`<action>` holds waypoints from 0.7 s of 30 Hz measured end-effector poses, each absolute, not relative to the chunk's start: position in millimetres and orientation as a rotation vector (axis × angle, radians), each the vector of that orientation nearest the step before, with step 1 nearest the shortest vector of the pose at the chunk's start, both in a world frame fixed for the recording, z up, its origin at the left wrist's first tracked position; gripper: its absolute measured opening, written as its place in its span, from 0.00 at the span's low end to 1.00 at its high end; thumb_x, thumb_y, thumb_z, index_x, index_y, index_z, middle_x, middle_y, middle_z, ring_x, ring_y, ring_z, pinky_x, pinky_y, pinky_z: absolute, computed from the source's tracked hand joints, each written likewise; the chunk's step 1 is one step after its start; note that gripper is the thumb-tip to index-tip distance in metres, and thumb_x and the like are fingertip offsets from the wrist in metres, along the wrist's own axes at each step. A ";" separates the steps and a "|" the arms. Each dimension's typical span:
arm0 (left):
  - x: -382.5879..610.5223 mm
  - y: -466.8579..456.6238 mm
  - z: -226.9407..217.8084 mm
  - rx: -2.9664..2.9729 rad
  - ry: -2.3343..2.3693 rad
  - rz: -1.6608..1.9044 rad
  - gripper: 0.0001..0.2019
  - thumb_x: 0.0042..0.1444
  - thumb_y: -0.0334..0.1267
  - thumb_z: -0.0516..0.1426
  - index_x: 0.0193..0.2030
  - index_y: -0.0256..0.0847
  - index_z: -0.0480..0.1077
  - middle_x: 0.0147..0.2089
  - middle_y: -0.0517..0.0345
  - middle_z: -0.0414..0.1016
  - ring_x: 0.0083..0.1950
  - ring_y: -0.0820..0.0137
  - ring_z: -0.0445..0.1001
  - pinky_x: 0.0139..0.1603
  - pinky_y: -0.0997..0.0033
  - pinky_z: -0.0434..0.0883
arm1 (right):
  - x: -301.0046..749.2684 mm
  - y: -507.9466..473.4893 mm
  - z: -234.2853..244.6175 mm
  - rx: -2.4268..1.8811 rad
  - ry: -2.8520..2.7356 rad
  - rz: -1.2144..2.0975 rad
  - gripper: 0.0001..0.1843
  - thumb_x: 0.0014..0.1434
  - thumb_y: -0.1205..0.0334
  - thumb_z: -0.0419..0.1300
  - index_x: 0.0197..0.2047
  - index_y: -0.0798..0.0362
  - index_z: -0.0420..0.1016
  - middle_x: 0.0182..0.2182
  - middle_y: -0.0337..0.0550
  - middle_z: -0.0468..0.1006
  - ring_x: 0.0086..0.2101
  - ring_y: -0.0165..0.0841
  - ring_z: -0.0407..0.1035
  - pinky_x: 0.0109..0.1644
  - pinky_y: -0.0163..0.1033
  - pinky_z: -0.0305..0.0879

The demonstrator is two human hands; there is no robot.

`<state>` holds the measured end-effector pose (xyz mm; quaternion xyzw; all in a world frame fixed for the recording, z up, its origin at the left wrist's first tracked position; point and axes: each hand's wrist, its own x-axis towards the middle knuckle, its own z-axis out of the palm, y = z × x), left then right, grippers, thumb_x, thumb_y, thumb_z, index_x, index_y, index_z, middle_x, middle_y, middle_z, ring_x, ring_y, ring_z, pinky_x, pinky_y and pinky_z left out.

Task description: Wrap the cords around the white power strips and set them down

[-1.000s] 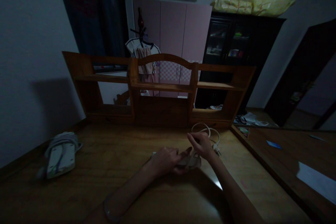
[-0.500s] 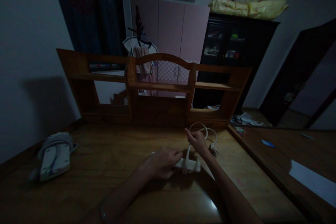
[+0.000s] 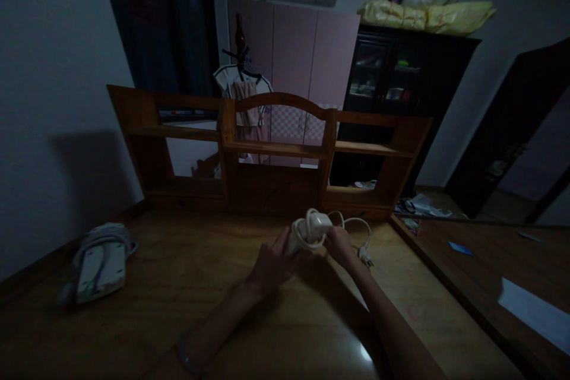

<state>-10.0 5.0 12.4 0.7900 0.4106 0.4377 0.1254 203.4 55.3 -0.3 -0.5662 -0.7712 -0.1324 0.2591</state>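
Note:
A white power strip (image 3: 319, 223) is tilted up off the wooden desk, its far end raised. Several turns of its white cord (image 3: 297, 229) wrap around it. My left hand (image 3: 272, 262) is closed around the near part of the strip. At the strip's right side, my right hand (image 3: 339, 244) is closed on the cord, its fingertips partly hidden. From there the loose cord curves over the desk to a plug (image 3: 365, 256) lying right of my right hand.
On the desk's left lies another white power strip (image 3: 101, 270) with its cord coiled at one end. A wooden shelf unit (image 3: 276, 190) stands along the desk's back edge. To the right, a lower brown surface (image 3: 481, 285) holds a white paper (image 3: 534, 312) and a blue card (image 3: 460, 248).
My left hand has lifted and tilted the power strip up from the desk. My right hand has come down beside it, and the cord now loops around its raised end.

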 end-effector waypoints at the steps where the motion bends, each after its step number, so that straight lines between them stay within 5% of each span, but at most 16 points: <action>1: -11.5 9.2 13.4 2.176 1.284 1.317 0.26 0.54 0.55 0.55 0.55 0.43 0.60 0.41 0.52 0.75 0.38 0.64 0.74 0.37 0.69 0.69 | 200.0 52.9 0.4 -1.531 -2.089 -0.355 0.29 0.66 0.50 0.45 0.20 0.54 0.75 0.16 0.43 0.74 0.19 0.28 0.67 0.23 0.34 0.44; 5: -21.1 30.3 16.3 1.859 1.440 1.431 0.27 0.51 0.56 0.56 0.53 0.43 0.64 0.43 0.52 0.76 0.40 0.64 0.75 0.38 0.70 0.69 | 183.8 43.0 3.1 -1.458 -2.132 -0.384 0.23 0.66 0.50 0.46 0.30 0.51 0.76 0.21 0.41 0.76 0.22 0.28 0.69 0.26 0.34 0.45; 13: -48.9 63.9 10.9 1.687 1.546 1.493 0.27 0.49 0.59 0.56 0.48 0.39 0.67 0.42 0.50 0.75 0.41 0.63 0.75 0.40 0.69 0.68 | 186.4 46.3 3.1 -1.332 -2.158 -0.546 0.12 0.62 0.57 0.54 0.29 0.53 0.69 0.29 0.42 0.74 0.34 0.33 0.66 0.42 0.35 0.53; 21: -54.6 63.5 9.1 1.825 1.884 1.360 0.30 0.52 0.62 0.51 0.53 0.41 0.64 0.39 0.46 0.76 0.38 0.60 0.75 0.34 0.71 0.64 | 213.8 52.0 13.2 -1.537 -2.040 -0.731 0.06 0.61 0.67 0.51 0.35 0.52 0.69 0.32 0.44 0.73 0.37 0.36 0.63 0.49 0.40 0.50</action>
